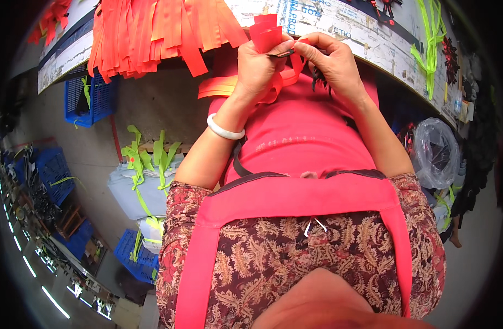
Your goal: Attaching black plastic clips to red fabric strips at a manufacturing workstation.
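Observation:
Close to the table edge, my left hand (257,68) is closed round a bundle of orange-red zipper strips (266,35), whose ends stand up above the fingers. From under this hand a looped strip (224,86) hangs over my lap. A small dark piece (282,54) shows at my left thumb tip; its exact kind is unclear. My right hand (334,59) faces it, thumb and forefinger pinched at the strip's end. Beneath the right palm sits a cluster of small black pieces (319,80), partly hidden by the fingers.
A thick pile of orange-red strips (164,33) overhangs the table (366,49) edge at left. Yellow-green strips (431,49) lie at the right. Blue crates (106,101) and a grey-blue bundle (133,189) stand on the left floor; a clear plastic bag (435,151) is at right.

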The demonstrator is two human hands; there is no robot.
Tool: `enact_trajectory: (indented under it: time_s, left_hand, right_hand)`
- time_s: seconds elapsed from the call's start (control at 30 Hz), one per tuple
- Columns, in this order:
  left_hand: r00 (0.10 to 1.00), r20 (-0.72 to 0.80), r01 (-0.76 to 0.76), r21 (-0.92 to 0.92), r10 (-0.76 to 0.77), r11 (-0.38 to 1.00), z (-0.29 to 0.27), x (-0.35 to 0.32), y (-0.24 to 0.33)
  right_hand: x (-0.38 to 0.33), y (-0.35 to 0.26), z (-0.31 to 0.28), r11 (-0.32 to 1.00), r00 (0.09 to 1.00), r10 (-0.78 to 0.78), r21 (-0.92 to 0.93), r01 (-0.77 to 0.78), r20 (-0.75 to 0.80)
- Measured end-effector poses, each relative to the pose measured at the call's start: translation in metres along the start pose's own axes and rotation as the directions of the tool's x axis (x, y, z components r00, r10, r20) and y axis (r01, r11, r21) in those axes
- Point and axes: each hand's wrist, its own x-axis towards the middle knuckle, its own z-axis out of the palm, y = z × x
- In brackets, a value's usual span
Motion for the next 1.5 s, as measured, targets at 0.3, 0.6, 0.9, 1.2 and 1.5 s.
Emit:
enact_trajectory:
  time_s: [0.3, 0.6, 0.9, 1.2, 1.5]
  left_hand:
    - [0.994, 0.036, -0.105, 0.108, 0.102, 0.989, 0.004, -0.014, 0.036]
    - [0.990, -0.086, -0.108, 0.086, 0.115, 0.990, -0.013, -0.042, 0.131]
    - [0.999, 0.032, -0.003, 0.058, 0.001, 0.998, -0.001, -0.104, 0.198]
    - [0.960, 0.098, 0.274, -0.151, -0.262, 0.950, -0.067, -0.073, 0.167]
    - [0.870, 0.228, 0.477, -0.162, -0.437, 0.864, -0.055, -0.049, 0.129]
  right_hand:
    - [-0.004, -0.018, 0.012, 0.959, 0.952, -0.126, -0.211, 0.189, 0.281]
    - [0.000, -0.083, 0.065, 0.969, 0.918, -0.230, -0.013, 0.247, 0.322]
    - [0.172, -0.246, 0.062, 0.774, 0.869, -0.493, -0.432, 0.463, 0.049]
    - [0.068, -0.156, 0.123, 0.849, 0.782, -0.329, -0.196, 0.490, 0.530]
    - [0.041, -0.089, 0.089, 0.716, 0.732, -0.520, -0.244, 0.654, 0.440]
